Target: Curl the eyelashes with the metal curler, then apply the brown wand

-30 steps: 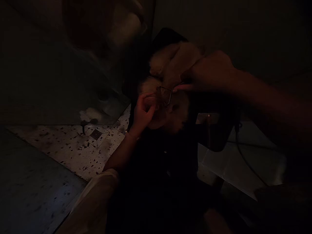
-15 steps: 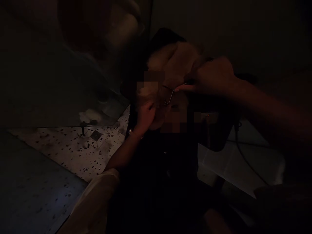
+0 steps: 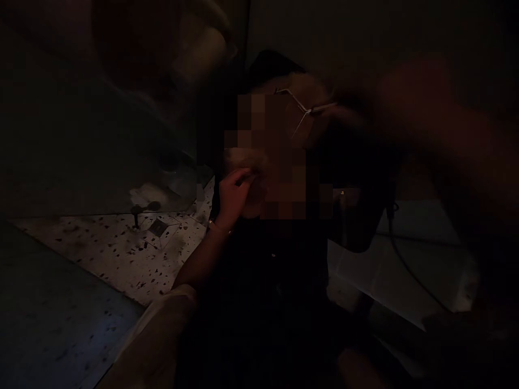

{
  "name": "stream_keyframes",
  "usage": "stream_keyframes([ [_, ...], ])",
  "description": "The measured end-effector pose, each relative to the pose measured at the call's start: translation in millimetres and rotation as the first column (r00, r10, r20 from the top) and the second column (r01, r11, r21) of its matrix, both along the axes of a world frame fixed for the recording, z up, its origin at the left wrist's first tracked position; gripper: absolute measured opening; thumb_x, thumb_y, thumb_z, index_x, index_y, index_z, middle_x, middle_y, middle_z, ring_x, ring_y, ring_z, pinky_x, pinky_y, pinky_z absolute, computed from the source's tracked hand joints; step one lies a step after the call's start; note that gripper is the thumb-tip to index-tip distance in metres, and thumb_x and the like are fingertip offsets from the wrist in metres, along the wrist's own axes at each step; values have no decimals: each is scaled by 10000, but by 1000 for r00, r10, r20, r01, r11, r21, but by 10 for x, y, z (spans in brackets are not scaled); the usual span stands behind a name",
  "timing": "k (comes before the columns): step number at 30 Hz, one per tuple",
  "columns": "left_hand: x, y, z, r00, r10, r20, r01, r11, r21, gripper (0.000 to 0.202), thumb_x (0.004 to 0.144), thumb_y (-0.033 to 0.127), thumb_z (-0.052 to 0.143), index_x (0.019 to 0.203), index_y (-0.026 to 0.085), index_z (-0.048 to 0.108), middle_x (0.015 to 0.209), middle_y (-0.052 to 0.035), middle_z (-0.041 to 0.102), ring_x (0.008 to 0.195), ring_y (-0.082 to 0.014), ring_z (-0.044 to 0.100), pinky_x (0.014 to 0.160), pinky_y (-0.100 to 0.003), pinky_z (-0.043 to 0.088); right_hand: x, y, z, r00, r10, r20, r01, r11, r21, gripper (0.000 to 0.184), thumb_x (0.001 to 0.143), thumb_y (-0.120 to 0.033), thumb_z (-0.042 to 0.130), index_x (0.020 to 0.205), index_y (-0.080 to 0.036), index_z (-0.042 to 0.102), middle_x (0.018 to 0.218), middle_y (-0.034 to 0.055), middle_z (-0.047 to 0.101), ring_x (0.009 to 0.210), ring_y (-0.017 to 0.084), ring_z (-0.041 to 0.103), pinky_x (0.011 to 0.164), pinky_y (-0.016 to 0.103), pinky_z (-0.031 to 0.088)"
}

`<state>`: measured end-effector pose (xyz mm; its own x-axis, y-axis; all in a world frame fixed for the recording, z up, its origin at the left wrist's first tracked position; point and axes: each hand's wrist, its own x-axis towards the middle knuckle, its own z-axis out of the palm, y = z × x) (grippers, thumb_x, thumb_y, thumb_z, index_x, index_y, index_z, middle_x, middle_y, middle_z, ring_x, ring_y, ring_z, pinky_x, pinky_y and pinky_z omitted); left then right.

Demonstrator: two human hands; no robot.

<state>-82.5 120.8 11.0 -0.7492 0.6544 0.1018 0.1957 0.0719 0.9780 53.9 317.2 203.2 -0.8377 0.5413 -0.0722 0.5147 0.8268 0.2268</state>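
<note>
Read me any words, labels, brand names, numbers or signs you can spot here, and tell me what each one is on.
None can be read: the thin metal glasses frame and the speckled stone surface show no legible marking, and the dim, blurred picture would hide any small print.
</note>
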Motion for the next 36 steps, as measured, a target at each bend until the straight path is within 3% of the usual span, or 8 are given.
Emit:
stream_keyframes([
  [4, -13, -93, 37, 975, -47, -216, 74, 990, 120, 224, 784, 39, 629, 889, 192, 756, 917, 6, 728, 858, -125, 662, 817, -227, 526, -74, -277, -117, 973, 76, 220, -98, 991, 94, 536, 959, -613, 397, 1223, -207, 628, 1055, 115, 697, 883, 280, 671, 616, 322, 419],
  [11, -78, -128, 189, 862, -31, -506, 121, 982, 145, 259, 816, 53, 652, 874, 275, 770, 917, -2, 627, 935, -138, 550, 867, -262, 466, -258, -371, -197, 897, 328, 296, -359, 931, 59, 616, 877, -730, 445, 1030, -206, 731, 875, 85, 700, 866, 265, 647, 680, 317, 388],
  [15, -139, -21, 170, 930, -76, -359, 142, 977, 161, 153, 786, 150, 732, 898, 253, 750, 1154, -18, 581, 1120, -161, 546, 1010, -293, 453, -261, -234, -219, 910, 362, 200, -373, 928, 18, 556, 857, -729, 494, 1091, -282, 726, 974, 42, 709, 949, 246, 620, 719, 295, 363],
  [18, -122, 29, 134, 984, -150, -93, 161, 978, 130, 532, 756, 241, 787, 1252, 241, 594, 1358, -70, 525, 1268, -198, 516, 1073, -308, 443, -240, -158, -254, 934, 315, 170, -310, 949, -54, 660, 834, -785, 454, 1076, -237, 732, 968, 67, 710, 934, 248, 610, 710, 295, 346],
  [20, -89, 38, 112, 979, -185, 86, 178, 981, 81, 648, 776, 320, 784, 1351, 222, 501, 1354, -102, 555, 1238, -207, 557, 1012, -292, 491, -219, -121, -280, 944, 303, 133, -292, 951, -100, 694, 833, -793, 443, 1075, -211, 732, 987, 90, 708, 957, 261, 605, 721, 310, 351],
  [23, -59, 34, 96, 936, -271, 226, 275, 961, 15, 407, 805, 365, 742, 1144, 164, 643, 1137, -91, 685, 1046, -206, 658, 896, -276, 543, -179, -69, -326, 956, 282, 77, -268, 952, -151, 711, 848, -773, 439, 1080, -168, 732, 1002, 113, 701, 985, 278, 597, 748, 333, 368],
  [29, -103, 63, 93, 949, -302, 87, 308, 949, -68, 126, 815, 251, 691, 786, 132, 721, 838, -28, 721, 842, -169, 668, 809, -239, 542, -84, 25, -451, 978, 209, -12, -208, 961, -185, 735, 821, -802, 440, 1053, -179, 753, 958, 91, 705, 897, 224, 598, 762, 326, 363],
  [36, -75, 101, 120, 931, -348, 111, 353, 935, -25, 225, 859, 298, 663, 1018, 160, 742, 1048, -57, 725, 1009, -193, 671, 929, -284, 533, -45, 26, -561, 992, 125, 18, -121, 983, -140, 638, 813, -758, 508, 1011, -212, 772, 918, 90, 720, 859, 232, 616, 698, 301, 338],
])
